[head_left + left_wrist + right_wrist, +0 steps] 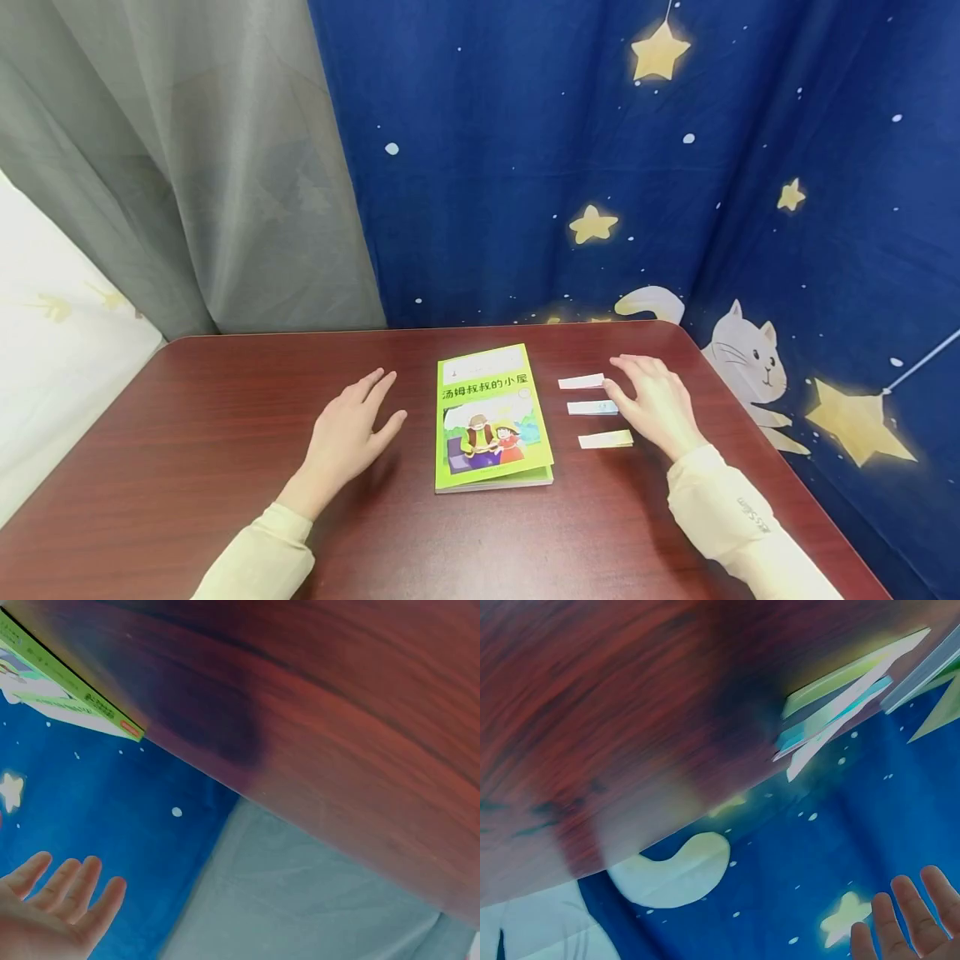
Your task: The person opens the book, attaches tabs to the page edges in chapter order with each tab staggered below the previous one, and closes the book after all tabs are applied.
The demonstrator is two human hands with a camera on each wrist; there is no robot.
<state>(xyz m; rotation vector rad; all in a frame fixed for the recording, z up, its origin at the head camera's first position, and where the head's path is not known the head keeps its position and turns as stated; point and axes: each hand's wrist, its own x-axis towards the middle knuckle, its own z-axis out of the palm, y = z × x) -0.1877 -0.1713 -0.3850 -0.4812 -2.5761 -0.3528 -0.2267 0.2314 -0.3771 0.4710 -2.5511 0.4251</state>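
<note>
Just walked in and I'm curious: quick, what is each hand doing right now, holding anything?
Left hand: open, fingers straight, holding nothing, left of the green book.
Right hand: open, holding nothing, beside the three paper strips.

Green book (pixel 491 417), reddish-brown table (pixel 195 417), star-patterned blue curtain (pixel 525 167).

A dark red wooden table (pixel 225 433) with rounded far corners carries everything. A green book (pixel 491 417) lies closed and flat near the middle, cover up, its spine toward the left edge. Three paper slips (pixel 592 407) lie in a column just right of the book, toward the right edge, apart from each other and from the book. The left hand (pixel 348 433) rests flat on the wood left of the book. The right hand (pixel 656 404) rests at the slips' right ends, thumb touching the middle one.
</note>
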